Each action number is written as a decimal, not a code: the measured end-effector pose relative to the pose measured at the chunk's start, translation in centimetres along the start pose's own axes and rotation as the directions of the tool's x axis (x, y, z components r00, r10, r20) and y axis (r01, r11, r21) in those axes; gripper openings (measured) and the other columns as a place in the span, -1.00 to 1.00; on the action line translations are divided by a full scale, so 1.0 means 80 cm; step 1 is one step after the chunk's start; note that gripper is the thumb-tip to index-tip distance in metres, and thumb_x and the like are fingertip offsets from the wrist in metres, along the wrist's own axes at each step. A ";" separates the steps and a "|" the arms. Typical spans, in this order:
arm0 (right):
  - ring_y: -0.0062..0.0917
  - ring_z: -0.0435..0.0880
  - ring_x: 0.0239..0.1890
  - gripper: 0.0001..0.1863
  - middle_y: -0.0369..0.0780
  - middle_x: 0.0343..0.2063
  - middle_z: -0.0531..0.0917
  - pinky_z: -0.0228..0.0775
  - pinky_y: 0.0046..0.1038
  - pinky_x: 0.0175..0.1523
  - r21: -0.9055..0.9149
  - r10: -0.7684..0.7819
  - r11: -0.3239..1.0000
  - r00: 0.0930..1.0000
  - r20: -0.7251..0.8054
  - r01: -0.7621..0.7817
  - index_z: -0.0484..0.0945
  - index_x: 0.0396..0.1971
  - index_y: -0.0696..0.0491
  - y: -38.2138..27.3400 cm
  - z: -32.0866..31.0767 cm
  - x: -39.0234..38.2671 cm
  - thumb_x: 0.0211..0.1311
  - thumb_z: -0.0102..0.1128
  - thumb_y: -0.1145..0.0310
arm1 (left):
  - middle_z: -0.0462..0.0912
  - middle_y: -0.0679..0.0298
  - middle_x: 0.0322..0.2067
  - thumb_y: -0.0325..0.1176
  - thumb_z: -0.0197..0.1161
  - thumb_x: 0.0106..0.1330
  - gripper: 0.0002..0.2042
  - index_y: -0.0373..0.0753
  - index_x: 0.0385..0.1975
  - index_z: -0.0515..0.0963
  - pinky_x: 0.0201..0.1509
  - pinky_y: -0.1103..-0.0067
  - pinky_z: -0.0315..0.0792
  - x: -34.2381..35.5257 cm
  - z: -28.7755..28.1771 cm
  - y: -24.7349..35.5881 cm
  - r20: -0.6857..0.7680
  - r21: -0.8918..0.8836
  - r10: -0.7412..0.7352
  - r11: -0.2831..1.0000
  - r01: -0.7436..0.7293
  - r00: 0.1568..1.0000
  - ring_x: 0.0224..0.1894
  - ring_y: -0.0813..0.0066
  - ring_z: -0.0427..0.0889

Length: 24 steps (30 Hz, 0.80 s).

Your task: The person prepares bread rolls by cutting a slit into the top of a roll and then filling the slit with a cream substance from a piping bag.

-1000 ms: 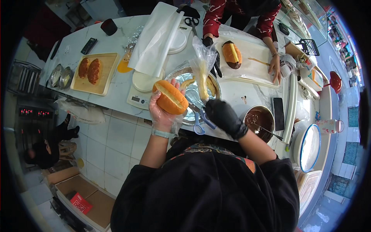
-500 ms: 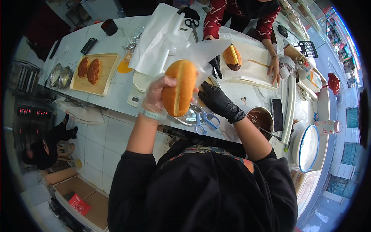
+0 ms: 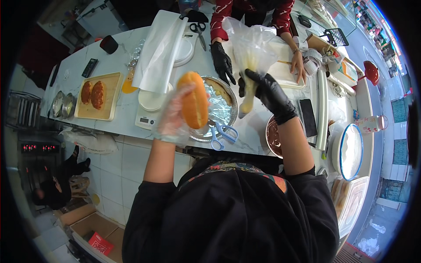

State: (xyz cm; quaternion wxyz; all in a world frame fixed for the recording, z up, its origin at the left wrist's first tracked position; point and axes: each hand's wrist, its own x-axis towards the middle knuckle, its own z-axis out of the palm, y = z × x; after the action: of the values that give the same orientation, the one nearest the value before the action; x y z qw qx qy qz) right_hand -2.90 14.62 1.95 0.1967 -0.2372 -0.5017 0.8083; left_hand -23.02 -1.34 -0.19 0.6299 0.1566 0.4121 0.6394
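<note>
My left hand (image 3: 175,111), in a clear plastic glove, grips a split bread bun (image 3: 195,101) upright. My right hand (image 3: 269,94), in a black glove, holds a plastic piping bag (image 3: 250,46) with pale yellow filling, its tip pointing down. Under the bun sits a round foil tin (image 3: 233,106) with pale brown pieces along its edge. Blue-handled scissors (image 3: 226,138) lie across the tin's front. A steel bowl of chocolate (image 3: 272,136) is partly hidden by my right arm.
A co-worker opposite has a black-gloved hand (image 3: 222,61) and a bare hand (image 3: 298,70) at a lined tray (image 3: 287,79). Left are a tray (image 3: 113,92) with two browned buns, a scale (image 3: 144,122), white paper (image 3: 155,48) and metal cups (image 3: 61,105). A phone (image 3: 308,116) lies right.
The bun has tilted to upright. My right hand has risen and moved right with the piping bag, which now covers the co-worker's bun. The whole view has shifted slightly.
</note>
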 end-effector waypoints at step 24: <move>-0.52 0.35 -0.56 -0.70 -0.27 -0.60 0.39 0.27 -0.48 -0.35 0.036 -0.036 0.999 0.987 0.157 0.031 0.33 -0.48 0.09 0.031 0.061 0.007 0.27 -0.15 0.15 | 0.48 0.40 -0.51 -0.18 0.05 0.30 -0.75 -0.25 -0.29 0.45 -0.46 0.61 0.33 0.155 0.068 -0.005 0.217 0.694 0.381 0.587 -0.416 0.899 -0.49 0.60 0.46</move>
State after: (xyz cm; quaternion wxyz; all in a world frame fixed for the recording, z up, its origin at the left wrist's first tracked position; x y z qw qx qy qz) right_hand -6.40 10.43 1.48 0.1739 -0.1607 -0.5059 0.8295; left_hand -20.79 12.00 -1.10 0.3652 0.4950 0.5706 0.5440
